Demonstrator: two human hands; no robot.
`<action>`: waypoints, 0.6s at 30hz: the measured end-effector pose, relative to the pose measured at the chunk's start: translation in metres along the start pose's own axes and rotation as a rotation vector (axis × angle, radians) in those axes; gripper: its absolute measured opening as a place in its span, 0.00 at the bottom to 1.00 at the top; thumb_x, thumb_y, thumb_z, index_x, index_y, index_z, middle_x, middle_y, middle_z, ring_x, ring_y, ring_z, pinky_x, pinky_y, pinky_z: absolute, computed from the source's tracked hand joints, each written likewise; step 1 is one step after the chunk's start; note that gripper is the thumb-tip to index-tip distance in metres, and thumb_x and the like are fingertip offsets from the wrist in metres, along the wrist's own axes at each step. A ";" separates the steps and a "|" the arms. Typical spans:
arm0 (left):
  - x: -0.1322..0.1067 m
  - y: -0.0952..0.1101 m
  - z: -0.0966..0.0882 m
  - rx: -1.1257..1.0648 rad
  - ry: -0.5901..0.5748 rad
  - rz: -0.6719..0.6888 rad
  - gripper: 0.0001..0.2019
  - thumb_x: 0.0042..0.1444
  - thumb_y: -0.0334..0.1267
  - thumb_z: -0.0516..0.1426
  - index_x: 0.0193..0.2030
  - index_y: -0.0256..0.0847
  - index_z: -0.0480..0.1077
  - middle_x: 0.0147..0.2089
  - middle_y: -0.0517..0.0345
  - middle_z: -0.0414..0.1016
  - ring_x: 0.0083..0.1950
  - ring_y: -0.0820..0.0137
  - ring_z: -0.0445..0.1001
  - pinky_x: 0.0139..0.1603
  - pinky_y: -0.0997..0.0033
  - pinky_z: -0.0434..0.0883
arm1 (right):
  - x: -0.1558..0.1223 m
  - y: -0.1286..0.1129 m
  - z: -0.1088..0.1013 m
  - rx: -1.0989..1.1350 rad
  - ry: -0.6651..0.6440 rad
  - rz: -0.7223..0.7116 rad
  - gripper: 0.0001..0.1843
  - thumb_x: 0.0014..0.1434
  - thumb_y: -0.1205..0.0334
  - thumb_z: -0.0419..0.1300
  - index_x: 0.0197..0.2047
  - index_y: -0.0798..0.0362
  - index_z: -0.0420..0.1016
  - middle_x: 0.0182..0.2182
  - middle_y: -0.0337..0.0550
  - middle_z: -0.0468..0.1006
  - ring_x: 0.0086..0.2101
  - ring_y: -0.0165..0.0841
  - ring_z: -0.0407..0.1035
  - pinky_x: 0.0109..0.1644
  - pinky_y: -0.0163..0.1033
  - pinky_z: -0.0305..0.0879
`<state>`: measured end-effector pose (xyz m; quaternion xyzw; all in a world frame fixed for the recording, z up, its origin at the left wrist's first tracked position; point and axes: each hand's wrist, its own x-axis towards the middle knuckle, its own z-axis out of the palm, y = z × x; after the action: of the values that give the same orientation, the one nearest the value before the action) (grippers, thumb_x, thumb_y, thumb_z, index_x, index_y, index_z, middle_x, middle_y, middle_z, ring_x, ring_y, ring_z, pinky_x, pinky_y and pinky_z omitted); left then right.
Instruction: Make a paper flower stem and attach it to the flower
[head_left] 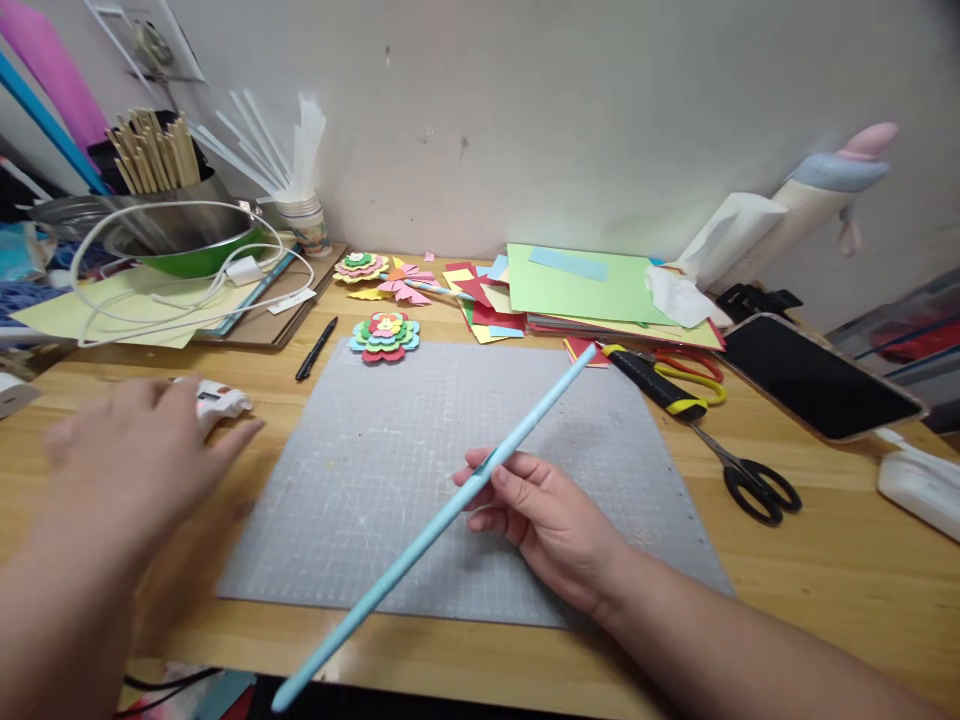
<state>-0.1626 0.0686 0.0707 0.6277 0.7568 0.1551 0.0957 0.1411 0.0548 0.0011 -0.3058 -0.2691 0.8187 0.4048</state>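
My right hand (544, 515) pinches a long, thin light-blue rolled paper stick (420, 540) near its middle. The stick slants from the table's front edge up toward the upper right, above the grey cutting mat (315, 540). To the left, my left hand (142, 450) hovers over the table, somewhat blurred, its thumb apart from the fingers. Just behind it lies a small white device (223, 402) with a dark window, partly covered by the hand; its kind is not plain. A layered paper flower (386, 337) rests at the mat's back left edge.
Scissors (750, 480) and a yellow-black cutter (652, 383) lie right of the mat, near a phone (821, 375). Coloured paper sheets (585, 285) are stacked at the back. A black pen (316, 348), a white cable (82, 260) and a cup of white sticks (307, 225) are at left.
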 end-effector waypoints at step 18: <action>-0.025 0.122 0.051 -0.405 -0.615 0.276 0.14 0.53 0.50 0.55 0.32 0.42 0.73 0.25 0.63 0.72 0.27 0.72 0.67 0.28 0.74 0.59 | 0.008 -0.014 -0.007 -0.125 0.202 -0.217 0.10 0.46 0.56 0.71 0.33 0.49 0.82 0.27 0.38 0.79 0.28 0.28 0.68 0.37 0.37 0.64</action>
<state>-0.0284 0.0696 0.0652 0.7093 0.5552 0.1172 0.4182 0.1491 0.0702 0.0037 -0.3803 -0.3091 0.7167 0.4961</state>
